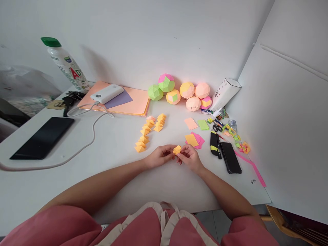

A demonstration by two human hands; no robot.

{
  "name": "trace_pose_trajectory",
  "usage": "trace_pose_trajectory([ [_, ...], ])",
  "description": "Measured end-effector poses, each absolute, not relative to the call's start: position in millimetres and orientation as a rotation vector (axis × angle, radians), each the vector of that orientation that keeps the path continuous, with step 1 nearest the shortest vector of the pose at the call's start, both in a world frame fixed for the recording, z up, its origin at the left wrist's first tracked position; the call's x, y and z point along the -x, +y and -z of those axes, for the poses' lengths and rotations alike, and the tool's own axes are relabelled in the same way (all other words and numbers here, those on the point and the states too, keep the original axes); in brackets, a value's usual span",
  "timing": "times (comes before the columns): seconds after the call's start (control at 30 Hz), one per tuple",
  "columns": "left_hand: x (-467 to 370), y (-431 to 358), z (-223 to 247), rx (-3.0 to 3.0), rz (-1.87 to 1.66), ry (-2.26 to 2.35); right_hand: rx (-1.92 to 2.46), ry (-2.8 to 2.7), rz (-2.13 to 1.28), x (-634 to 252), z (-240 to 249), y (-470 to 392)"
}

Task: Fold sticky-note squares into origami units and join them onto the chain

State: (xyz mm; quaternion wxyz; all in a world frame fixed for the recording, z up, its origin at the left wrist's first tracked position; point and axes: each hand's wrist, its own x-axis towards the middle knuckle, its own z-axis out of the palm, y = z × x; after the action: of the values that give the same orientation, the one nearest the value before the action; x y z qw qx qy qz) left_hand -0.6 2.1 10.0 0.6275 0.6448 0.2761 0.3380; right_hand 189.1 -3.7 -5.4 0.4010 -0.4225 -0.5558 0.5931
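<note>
A small folded orange paper piece [177,149] is pinched between my two hands near the middle of the table. My left hand [160,156] grips its left side, and my right hand [190,158] grips its right side. Left of and beyond my hands stand two rows of folded orange pieces [144,132], one topped by a pinkish piece [151,118]. Just beyond my right hand lies an orange square sheet [191,139] over pink sheets [199,140]. Farther back are peach sheets [191,123] and green sheets [203,124].
Several paper balls [166,83] line the wall beside a white box [225,93]. On the right lie scissors [217,127], a cutter [214,143] and a phone [231,158]. Leftward are large peach sheets [135,101], a power bank [107,93], a tablet [43,138] and a bottle [68,66].
</note>
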Motion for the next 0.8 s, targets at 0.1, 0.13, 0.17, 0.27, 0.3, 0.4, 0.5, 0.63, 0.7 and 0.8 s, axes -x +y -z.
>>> trace_pose_trajectory([
  [0.1,1,3,-6,-1.454,-0.814,0.73,1.113,-1.411,-1.499,-188,5,-4],
  [0.13,1,3,-3,-1.452,-0.815,0.752,1.136,-1.446,-1.498,-188,5,-3],
  [0.17,1,3,-1,-1.454,-0.812,0.764,1.162,-1.493,-1.494,-188,6,-3],
  [0.27,1,3,5,-1.474,-0.801,0.775,1.22,-1.622,-1.464,-188,5,-3],
  [0.3,0,3,7,-1.488,-0.798,0.781,1.233,-1.641,-1.453,-188,5,-3],
  [0.4,-1,3,10,-1.557,-0.795,0.8,1.266,-1.658,-1.433,-187,3,-3],
  [0.5,-3,3,12,-1.622,-0.808,0.799,1.291,-1.679,-1.41,-186,2,-3],
  [0.63,-3,1,10,-1.664,-0.832,0.797,1.318,-1.658,-1.421,-187,0,-3],
  [0.7,-2,0,8,-1.654,-0.838,0.81,1.322,-1.644,-1.445,-188,0,-3],
  [0.8,0,0,4,-1.629,-0.835,0.827,1.311,-1.641,-1.476,-190,1,-2],
])
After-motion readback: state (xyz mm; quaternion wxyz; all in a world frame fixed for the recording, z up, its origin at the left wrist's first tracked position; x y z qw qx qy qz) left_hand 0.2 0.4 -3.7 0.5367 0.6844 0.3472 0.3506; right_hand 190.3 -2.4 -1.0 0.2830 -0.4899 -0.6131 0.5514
